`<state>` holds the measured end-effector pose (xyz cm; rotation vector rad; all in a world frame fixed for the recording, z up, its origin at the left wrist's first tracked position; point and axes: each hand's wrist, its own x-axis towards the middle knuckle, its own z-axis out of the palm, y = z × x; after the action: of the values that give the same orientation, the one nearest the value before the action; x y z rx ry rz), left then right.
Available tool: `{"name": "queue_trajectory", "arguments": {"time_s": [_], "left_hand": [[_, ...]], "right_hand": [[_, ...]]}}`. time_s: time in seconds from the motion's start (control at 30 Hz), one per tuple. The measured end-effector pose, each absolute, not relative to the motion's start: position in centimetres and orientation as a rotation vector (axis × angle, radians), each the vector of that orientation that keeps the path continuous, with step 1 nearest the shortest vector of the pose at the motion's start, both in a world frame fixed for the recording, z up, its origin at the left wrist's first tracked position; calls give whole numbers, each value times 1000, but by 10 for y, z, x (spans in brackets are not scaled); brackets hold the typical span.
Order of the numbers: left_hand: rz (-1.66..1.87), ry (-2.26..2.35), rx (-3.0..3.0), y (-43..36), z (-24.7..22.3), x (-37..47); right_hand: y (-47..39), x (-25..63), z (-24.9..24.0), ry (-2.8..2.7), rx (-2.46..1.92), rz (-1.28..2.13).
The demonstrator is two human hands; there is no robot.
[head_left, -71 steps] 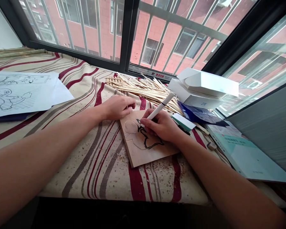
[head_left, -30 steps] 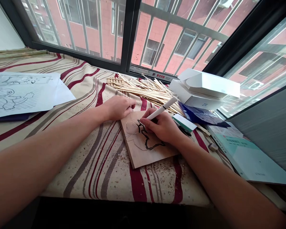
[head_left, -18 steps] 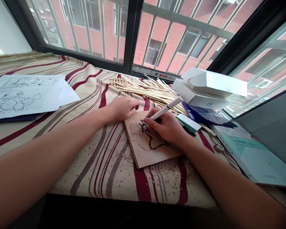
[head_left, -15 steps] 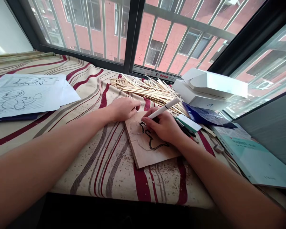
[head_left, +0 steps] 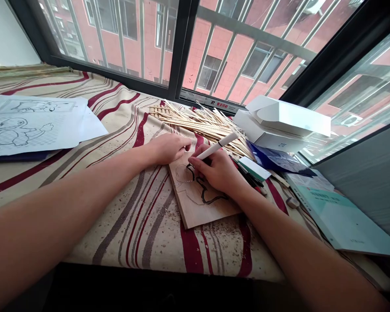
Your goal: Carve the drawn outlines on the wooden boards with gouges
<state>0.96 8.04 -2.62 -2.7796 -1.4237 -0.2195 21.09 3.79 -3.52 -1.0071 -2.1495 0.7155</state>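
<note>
A flat wooden board [head_left: 195, 216] lies at a slant on the striped cloth, with faint pencil outlines and a thick black line drawn over part of them. My right hand [head_left: 222, 171] is closed round a white marker [head_left: 216, 146], its upper end leaning to the right. The marker's tip is hidden behind my fingers, close to the upper part of the drawing. At the board's far left corner my left hand [head_left: 169, 148] has its fingers curled against the edge, holding it; the fingertips are partly hidden.
Thin wooden sticks [head_left: 201, 121] are heaped beneath the window. A white box [head_left: 279, 123], a blue plastic packet [head_left: 273, 158], pens [head_left: 248, 175] and a teal-covered book [head_left: 341, 212] lie to the right. Sheets with cartoon sketches [head_left: 35, 125] lie left. Wood crumbs [head_left: 169, 223] dot the striped cloth [head_left: 110, 208].
My right hand and the marker have shifted slightly left and tilted a little along the drawing. My left hand keeps its place at the board. The whole view has moved slightly.
</note>
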Motion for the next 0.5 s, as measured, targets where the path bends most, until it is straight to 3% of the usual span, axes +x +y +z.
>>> {"name": "queue_trajectory", "arguments": {"time_s": [0.5], "left_hand": [[-219,-1436,-2759,80,-27,9]], "right_hand": [[38,211,-34,-2155,-1048,749]]}}
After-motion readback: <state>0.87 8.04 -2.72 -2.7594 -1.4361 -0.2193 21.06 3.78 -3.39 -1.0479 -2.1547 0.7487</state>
